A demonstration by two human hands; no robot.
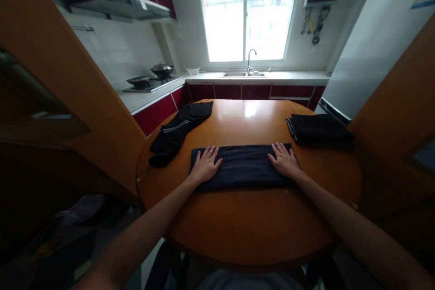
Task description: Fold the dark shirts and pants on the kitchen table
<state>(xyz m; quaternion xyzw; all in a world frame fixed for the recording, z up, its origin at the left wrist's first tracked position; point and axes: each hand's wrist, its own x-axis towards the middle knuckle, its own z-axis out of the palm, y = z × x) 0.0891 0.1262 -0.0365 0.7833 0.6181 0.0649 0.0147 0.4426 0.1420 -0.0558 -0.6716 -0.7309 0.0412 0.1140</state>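
A dark navy garment (244,165), folded into a long flat band, lies across the near middle of a round wooden table (251,222). My left hand (205,165) rests flat on its left end, fingers stretched out. My right hand (284,160) lies flat on its right end, fingers spread as well. Neither hand grips the cloth.
A loose black garment with pale stripes (179,131) sprawls at the table's far left. A folded pile of dark clothes (318,130) sits at the far right. Beyond are a counter with a stove (149,82), a sink (243,74) under the window, and a white fridge (377,41).
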